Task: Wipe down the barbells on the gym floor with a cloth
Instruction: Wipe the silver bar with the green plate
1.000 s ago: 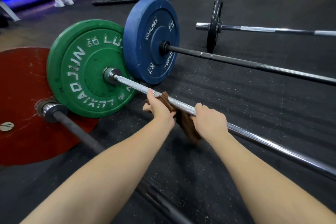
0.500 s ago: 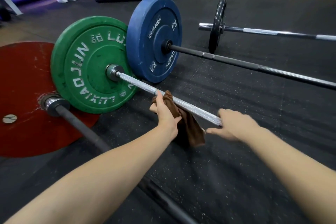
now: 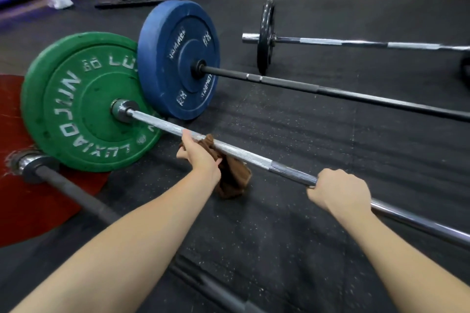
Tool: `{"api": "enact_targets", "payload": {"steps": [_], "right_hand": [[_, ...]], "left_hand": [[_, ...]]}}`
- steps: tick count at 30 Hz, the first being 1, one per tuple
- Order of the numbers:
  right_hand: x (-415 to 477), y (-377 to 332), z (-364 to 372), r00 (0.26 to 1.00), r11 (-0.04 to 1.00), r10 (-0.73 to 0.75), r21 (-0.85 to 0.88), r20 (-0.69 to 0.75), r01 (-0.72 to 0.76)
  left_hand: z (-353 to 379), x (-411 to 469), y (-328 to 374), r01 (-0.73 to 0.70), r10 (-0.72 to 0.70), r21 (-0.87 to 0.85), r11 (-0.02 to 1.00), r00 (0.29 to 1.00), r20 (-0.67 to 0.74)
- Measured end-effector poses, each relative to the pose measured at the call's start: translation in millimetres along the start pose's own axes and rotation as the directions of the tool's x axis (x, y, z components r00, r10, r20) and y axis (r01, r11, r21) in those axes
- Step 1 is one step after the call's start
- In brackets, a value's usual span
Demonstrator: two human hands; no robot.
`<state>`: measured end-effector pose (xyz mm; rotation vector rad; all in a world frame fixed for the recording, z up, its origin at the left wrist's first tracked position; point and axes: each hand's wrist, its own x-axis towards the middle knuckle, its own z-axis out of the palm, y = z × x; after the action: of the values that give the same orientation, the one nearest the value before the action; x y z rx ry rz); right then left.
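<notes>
L hand (image 3: pixel 201 157) grips brown cloth (image 3: pixel 232 180) round silver bar (image 3: pixel 244 155); R hand (image 3: pixel 340 192) wraps bar bare. Risk: loose cloth tail slips off mid-stroke, or bar rolls w/ weak R grip.

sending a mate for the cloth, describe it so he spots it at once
Find the green plate; a silver bar runs out from its hub. Partway along that bar the left hand grips the cloth, which hangs down towards the floor. Unlike the hard plate and bar beside it, it is brown and soft.
</notes>
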<state>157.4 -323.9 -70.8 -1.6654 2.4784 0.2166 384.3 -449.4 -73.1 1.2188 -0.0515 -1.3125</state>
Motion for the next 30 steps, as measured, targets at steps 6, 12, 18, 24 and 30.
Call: {"api": "enact_targets", "payload": {"steps": [6,12,18,24,30], "right_hand": [[2.0,0.0,5.2,0.999,1.0,-0.029,-0.01,-0.043,0.029],[0.8,0.1,4.9,0.998,0.999,-0.033,-0.017,-0.06,0.032],[0.4,-0.2,5.1,0.996,0.999,-0.043,-0.019,-0.077,0.041],[3.1,0.9,10.1,0.997,0.999,-0.036,-0.026,-0.071,0.034],[3.3,1.9,12.1,0.996,0.999,-0.028,-0.034,-0.082,0.026]], "left_hand": [[3.8,-14.9,-17.4,0.004,-0.004,0.021,1.0,1.0,0.012],[-2.5,-46.7,-45.8,0.141,-0.144,0.071,0.987,0.989,0.04],[2.9,-68.7,-57.6,0.264,-0.268,0.067,0.962,0.961,0.072],[3.9,-27.1,-25.2,0.086,-0.086,0.016,0.996,0.996,-0.013],[-1.5,-25.7,-26.4,0.066,-0.068,0.053,0.996,0.997,0.029]]}}
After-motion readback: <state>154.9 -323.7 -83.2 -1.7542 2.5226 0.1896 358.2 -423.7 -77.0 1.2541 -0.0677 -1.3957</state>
